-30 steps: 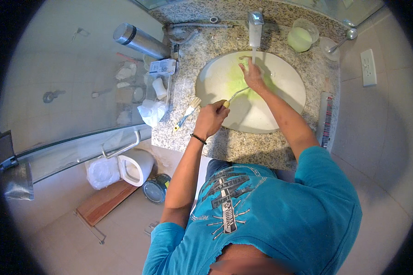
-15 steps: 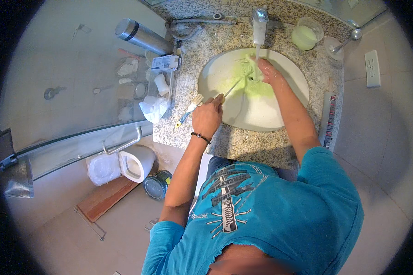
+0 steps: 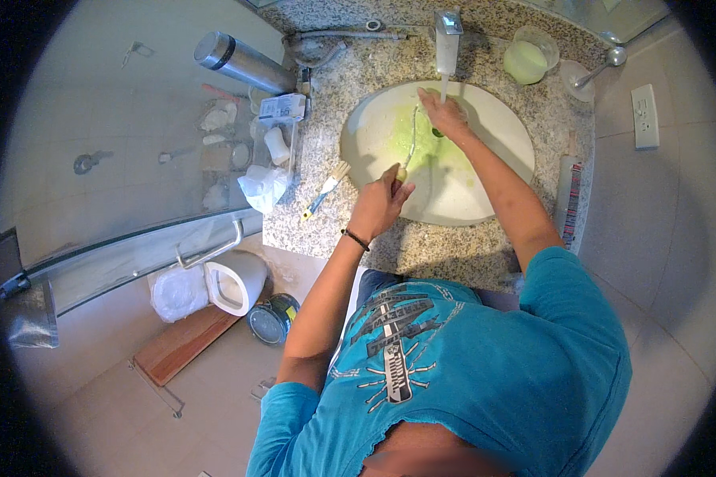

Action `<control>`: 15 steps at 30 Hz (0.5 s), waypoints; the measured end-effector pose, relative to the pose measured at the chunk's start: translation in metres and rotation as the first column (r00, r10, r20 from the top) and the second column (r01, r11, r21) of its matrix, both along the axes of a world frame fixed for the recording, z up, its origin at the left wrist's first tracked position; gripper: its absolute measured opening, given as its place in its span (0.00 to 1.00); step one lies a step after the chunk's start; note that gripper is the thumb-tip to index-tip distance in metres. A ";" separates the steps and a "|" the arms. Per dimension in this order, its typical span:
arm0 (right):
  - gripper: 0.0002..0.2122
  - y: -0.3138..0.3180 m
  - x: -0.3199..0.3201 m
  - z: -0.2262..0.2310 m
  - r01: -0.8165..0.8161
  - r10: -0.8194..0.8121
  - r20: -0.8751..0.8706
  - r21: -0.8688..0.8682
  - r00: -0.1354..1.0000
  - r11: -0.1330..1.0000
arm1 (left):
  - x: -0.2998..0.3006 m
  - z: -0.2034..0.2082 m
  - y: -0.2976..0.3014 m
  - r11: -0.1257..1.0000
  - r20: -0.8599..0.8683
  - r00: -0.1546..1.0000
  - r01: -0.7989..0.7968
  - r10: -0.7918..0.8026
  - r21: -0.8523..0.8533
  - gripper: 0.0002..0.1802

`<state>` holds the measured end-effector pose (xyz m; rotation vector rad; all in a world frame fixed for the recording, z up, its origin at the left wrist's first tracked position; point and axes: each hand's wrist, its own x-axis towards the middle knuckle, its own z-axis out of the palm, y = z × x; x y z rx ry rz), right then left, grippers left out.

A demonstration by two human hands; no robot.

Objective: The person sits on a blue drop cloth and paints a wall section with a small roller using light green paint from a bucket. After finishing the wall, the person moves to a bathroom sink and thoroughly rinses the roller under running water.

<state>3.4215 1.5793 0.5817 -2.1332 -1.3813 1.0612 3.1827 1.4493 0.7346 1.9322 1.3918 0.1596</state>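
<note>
My left hand (image 3: 382, 205) is closed round the yellowish handle of what looks like a small paint roller (image 3: 413, 143). Its thin metal rod slants up over the white oval basin (image 3: 366, 151). At the rod's far end, under the tap (image 3: 447, 52), my right hand (image 3: 445, 117) curls its fingers over the roller's head and mostly hides it. Water runs from the tap beside this hand. Pale green paint and water spread over the basin's far side around the drain (image 3: 437, 133). A paintbrush (image 3: 326, 191) with a blue and yellow handle lies on the counter, left of my left hand.
Right of the tap stands a tub (image 3: 525, 62) of pale green liquid, near a clear cup with a spoon (image 3: 587, 80). A steel flask (image 3: 243, 63), a box (image 3: 283, 106) and a plastic bag (image 3: 262, 188) crowd the counter's left side, beside the glass panel.
The roller's rod has swung from slanting right to nearly upright. My left hand has moved slightly right and nearer me; my right hand has shifted left onto the roller's end.
</note>
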 end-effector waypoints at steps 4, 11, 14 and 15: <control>0.41 -0.002 -0.009 0.003 0.315 -0.337 -0.287 -0.123 0.897 0.941 | 0.005 -0.002 -0.001 0.997 0.109 0.993 0.038 -0.045 0.068 0.26; 0.28 -0.020 -0.010 -0.025 -0.024 0.012 0.078 0.153 0.997 0.988 | 0.003 -0.007 0.001 0.997 0.114 0.992 0.063 -0.058 -0.035 0.21; 0.28 -0.032 0.000 -0.032 0.080 0.000 -0.411 0.177 0.912 0.981 | 0.007 -0.015 0.014 0.977 0.158 0.985 0.104 -0.075 -0.185 0.23; 0.28 -0.037 0.001 -0.034 0.116 -0.007 -0.532 0.172 0.847 0.978 | 0.011 -0.019 0.023 0.976 0.152 0.986 0.101 -0.072 -0.193 0.24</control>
